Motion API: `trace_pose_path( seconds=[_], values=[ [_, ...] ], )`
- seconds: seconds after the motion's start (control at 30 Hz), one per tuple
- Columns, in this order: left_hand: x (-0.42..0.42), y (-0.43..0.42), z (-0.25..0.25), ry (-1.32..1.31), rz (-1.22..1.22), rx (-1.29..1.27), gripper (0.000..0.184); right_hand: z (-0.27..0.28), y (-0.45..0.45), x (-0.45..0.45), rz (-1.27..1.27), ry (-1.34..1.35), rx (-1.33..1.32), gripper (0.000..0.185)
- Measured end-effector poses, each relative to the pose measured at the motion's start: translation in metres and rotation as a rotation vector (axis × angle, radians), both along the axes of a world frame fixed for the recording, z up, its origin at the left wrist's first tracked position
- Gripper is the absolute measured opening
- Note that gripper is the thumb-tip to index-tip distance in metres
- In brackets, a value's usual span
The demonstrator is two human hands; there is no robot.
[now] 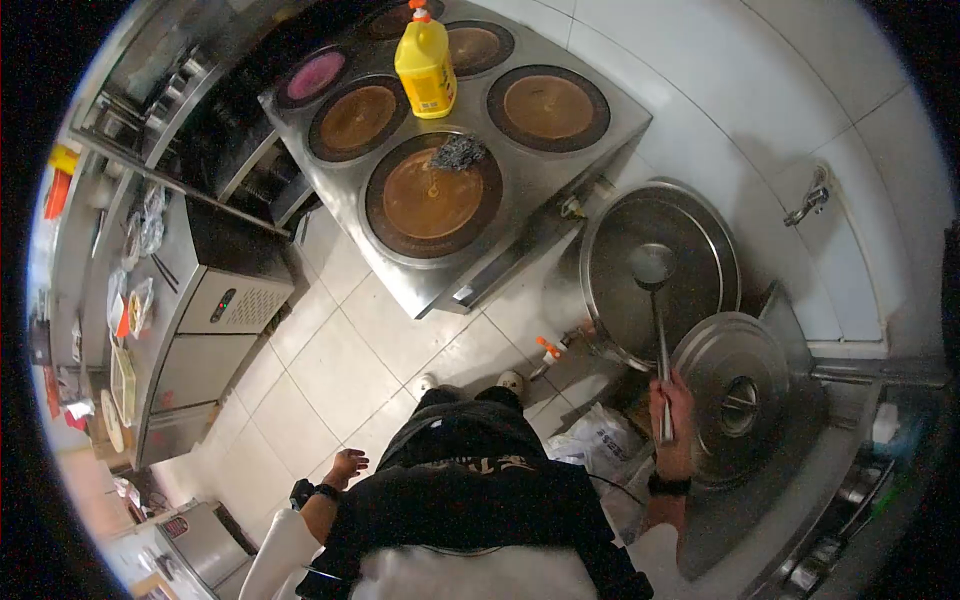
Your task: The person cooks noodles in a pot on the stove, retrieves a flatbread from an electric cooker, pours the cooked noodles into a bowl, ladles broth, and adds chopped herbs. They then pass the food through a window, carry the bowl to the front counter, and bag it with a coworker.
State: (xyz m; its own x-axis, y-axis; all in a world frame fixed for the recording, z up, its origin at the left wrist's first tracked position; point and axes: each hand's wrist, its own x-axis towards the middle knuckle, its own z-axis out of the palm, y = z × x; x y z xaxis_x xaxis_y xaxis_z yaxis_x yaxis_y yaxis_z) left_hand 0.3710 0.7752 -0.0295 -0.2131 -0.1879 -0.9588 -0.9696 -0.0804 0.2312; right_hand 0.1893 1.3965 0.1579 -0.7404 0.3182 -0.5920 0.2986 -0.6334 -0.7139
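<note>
My right hand (672,408) is closed around the handle of a long metal ladle (660,330). The ladle's round bowl hangs over the inside of a big steel pot (590,275); I cannot tell how deep it reaches. Beside the pot, near my right hand, leans a round metal lid (740,350) with a handle in its middle. My left hand (347,467) hangs at my side over the tiled floor, fingers apart, holding nothing.
Ahead stands a steel stove (340,205) with several round brown plates. A yellow bottle (426,70) and a steel wool scrubber (458,152) rest on it. An orange-handled tap (548,347) sticks out low on the pot. A wall faucet (808,203) is at right, a counter (185,240) at left.
</note>
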Motion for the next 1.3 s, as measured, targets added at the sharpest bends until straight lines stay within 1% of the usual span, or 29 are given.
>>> trace_pose_path(
  seconds=[0.03,0.1,0.13,0.17,0.2,0.27,0.3,0.33,0.4,0.43,0.47,0.5,0.53,0.57,0.6,0.63,0.67,0.7,0.73,0.8,0.83,0.9,0.93,0.97,1.07,1.13,1.2,1.27,1.3],
  values=[
    [0.002,-0.002,-0.003,0.001,0.007,0.008,0.025,0.015,-0.007,0.015,0.007,0.001,0.008,0.023],
    [-0.001,-0.007,-0.009,0.036,-0.044,0.077,0.026,0.041,-0.022,0.044,0.119,0.007,0.192,0.042],
    [0.000,-0.011,-0.012,0.058,-0.066,0.111,0.027,0.061,-0.035,0.052,0.132,0.016,0.201,0.042],
    [0.004,-0.025,-0.021,0.160,-0.089,0.221,0.028,0.082,-0.050,0.060,0.190,-0.017,0.254,0.050],
    [0.003,-0.035,-0.032,0.076,-0.009,0.298,0.031,0.097,-0.063,0.068,0.252,-0.050,0.306,0.059],
    [0.008,-0.058,-0.040,0.220,-0.172,0.273,0.033,0.111,-0.082,0.081,0.292,-0.017,0.322,0.060],
    [0.016,-0.075,-0.060,0.235,-0.120,0.271,0.033,0.116,-0.094,0.085,0.312,0.010,0.327,0.060],
    [0.019,-0.078,-0.050,0.256,-0.086,0.269,0.033,0.124,-0.114,0.088,0.345,0.031,0.333,0.060],
    [0.024,-0.088,-0.027,0.384,-0.157,0.047,0.030,0.135,-0.160,0.090,0.353,0.089,0.281,0.061],
    [0.031,-0.114,-0.039,0.437,0.011,0.258,0.025,0.138,-0.179,0.089,0.440,0.107,0.257,0.063],
    [0.036,-0.134,-0.057,0.323,0.239,0.346,0.022,0.136,-0.200,0.089,0.502,0.136,0.256,0.063],
    [0.040,-0.134,-0.059,0.437,-0.053,0.003,0.020,0.132,-0.221,0.087,0.553,0.189,0.100,0.065],
    [0.042,-0.145,-0.064,0.424,0.045,-0.009,0.019,0.128,-0.243,0.079,0.621,0.229,-0.065,0.067],
    [0.060,-0.164,-0.109,0.594,0.201,0.080,0.018,0.133,-0.280,0.070,0.659,0.248,-0.122,0.066],
    [0.058,-0.165,-0.085,0.553,-0.032,-0.212,0.020,0.139,-0.316,0.061,0.705,0.261,-0.187,0.066],
    [0.062,-0.173,-0.092,0.550,0.041,-0.234,0.021,0.134,-0.330,0.054,0.852,0.250,-0.236,0.050],
    [0.061,-0.180,-0.077,0.542,0.088,-0.253,0.021,0.133,-0.362,0.039,0.936,0.190,-0.197,0.054],
    [0.063,-0.186,-0.066,0.532,0.195,-0.219,0.021,0.133,-0.395,0.024,1.000,0.121,-0.187,0.061],
    [0.067,-0.191,-0.054,0.625,0.286,-0.172,0.021,0.134,-0.425,0.011,1.049,0.050,-0.167,0.069],
    [0.075,-0.210,-0.056,0.604,0.400,-0.179,0.020,0.130,-0.516,-0.016,1.053,0.182,-0.416,0.065],
    [0.077,-0.221,-0.055,0.595,0.461,-0.160,0.021,0.128,-0.554,-0.029,1.070,0.168,-0.485,0.063],
    [0.091,-0.245,-0.052,0.602,0.554,-0.180,0.022,0.098,-0.627,-0.072,1.271,0.225,-0.472,0.067],
    [0.099,-0.256,-0.048,0.597,0.584,-0.191,0.022,0.104,-0.673,-0.080,1.296,0.212,-0.535,0.061],
    [0.107,-0.267,-0.044,0.549,0.687,-0.246,0.022,0.102,-0.715,-0.093,1.307,0.166,-0.583,0.059],
    [0.156,-0.299,-0.050,0.495,0.989,-0.315,0.022,0.105,-0.836,-0.107,1.445,0.196,-0.491,0.057],
    [0.194,-0.306,-0.061,0.368,1.054,-0.396,0.019,0.101,-0.895,-0.113,1.531,0.257,-0.464,0.057],
    [0.230,-0.307,-0.059,0.263,1.278,-0.364,0.016,0.098,-0.959,-0.121,1.608,0.302,-0.446,0.058],
    [0.262,-0.301,-0.054,0.190,1.406,-0.338,0.019,0.095,-1.012,-0.126,1.714,0.442,-0.256,0.055],
    [0.272,-0.298,-0.042,0.225,1.478,-0.307,0.020,0.092,-1.035,-0.129,1.715,0.467,-0.209,0.057]
  ],
)
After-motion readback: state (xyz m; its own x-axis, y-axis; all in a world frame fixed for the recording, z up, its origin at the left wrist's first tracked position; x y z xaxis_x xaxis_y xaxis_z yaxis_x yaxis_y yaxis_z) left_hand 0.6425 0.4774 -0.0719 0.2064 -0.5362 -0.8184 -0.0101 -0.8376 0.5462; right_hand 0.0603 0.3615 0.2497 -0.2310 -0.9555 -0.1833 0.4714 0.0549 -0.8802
